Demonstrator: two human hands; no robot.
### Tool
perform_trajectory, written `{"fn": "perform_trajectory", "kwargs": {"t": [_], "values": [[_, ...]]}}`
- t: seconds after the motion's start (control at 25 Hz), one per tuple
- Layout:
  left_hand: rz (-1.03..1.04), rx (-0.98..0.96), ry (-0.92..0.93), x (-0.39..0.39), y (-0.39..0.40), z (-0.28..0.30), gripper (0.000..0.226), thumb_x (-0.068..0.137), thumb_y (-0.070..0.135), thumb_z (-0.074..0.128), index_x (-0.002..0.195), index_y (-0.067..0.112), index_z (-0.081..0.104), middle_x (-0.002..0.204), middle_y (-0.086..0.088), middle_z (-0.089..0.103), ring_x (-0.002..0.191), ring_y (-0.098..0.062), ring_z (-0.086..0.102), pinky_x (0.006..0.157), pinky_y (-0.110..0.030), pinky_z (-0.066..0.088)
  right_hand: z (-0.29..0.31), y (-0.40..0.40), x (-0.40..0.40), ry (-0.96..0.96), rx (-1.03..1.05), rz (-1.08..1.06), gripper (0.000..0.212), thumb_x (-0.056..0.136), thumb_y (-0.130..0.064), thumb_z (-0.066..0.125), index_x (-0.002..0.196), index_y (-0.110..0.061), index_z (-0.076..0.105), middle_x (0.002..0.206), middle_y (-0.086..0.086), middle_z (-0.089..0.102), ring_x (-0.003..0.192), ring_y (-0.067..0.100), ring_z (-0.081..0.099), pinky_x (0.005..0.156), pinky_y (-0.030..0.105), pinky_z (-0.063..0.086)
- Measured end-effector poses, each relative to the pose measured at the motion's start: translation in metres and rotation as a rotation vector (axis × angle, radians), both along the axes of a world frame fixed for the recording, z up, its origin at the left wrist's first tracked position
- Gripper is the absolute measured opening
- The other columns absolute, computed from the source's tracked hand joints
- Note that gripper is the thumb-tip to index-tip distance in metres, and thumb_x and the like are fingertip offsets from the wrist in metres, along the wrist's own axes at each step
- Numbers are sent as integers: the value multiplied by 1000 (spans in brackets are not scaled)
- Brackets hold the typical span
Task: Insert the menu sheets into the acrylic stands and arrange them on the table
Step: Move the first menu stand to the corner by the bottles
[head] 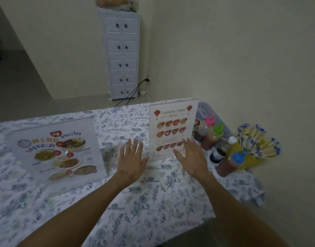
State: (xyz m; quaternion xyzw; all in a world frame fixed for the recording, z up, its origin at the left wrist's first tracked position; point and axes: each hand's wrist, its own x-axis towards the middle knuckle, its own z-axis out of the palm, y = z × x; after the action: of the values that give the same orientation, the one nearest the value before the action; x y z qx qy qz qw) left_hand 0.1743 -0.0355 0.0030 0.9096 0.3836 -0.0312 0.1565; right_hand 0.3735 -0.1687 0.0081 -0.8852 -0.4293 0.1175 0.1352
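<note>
An acrylic stand with the Chinese food menu sheet (172, 125) stands upright on the floral tablecloth (153, 193), right of centre. A second acrylic stand with a Thai menu sheet (58, 150) stands at the left, leaning back. My left hand (131, 160) hovers open, fingers spread, just left of the Chinese menu stand's base. On the other side, my right hand (191, 157) is open too, its fingertips in front of the stand's lower right corner. Neither hand holds anything.
Sauce and condiment bottles (215, 138) cluster right of the Chinese menu, next to a yellow holder of wrapped chopsticks (256, 145). The table's right edge runs close by a wall. A white drawer tower (122, 54) and cables stand on the floor behind.
</note>
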Motion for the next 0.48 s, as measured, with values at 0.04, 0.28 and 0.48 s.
{"fn": "perform_trajectory", "kwargs": {"t": [0.04,0.28,0.48], "values": [[33,-19,-5,13,0,-3,70,98,52,16,154,15,-6,163,-6,-13,150,-25,-18,121,-45,-10,-4,0,16,9,13,-7,74,94,-61,33,153,-16,24,162,9,24,150,27,18,122,46,16],[367,-343,-251,76,-1,-23,80,96,47,38,153,7,-1,164,-11,2,152,-30,-3,121,-49,3,-31,16,98,258,191,8,69,91,-69,29,144,-26,33,146,4,48,134,26,45,107,50,42],[614,-489,-786,104,-4,-18,46,91,24,61,133,14,45,120,7,56,107,-12,55,88,-28,44,-42,35,125,599,323,-25,59,80,-61,54,130,-32,41,130,2,63,118,23,60,98,53,50]]}}
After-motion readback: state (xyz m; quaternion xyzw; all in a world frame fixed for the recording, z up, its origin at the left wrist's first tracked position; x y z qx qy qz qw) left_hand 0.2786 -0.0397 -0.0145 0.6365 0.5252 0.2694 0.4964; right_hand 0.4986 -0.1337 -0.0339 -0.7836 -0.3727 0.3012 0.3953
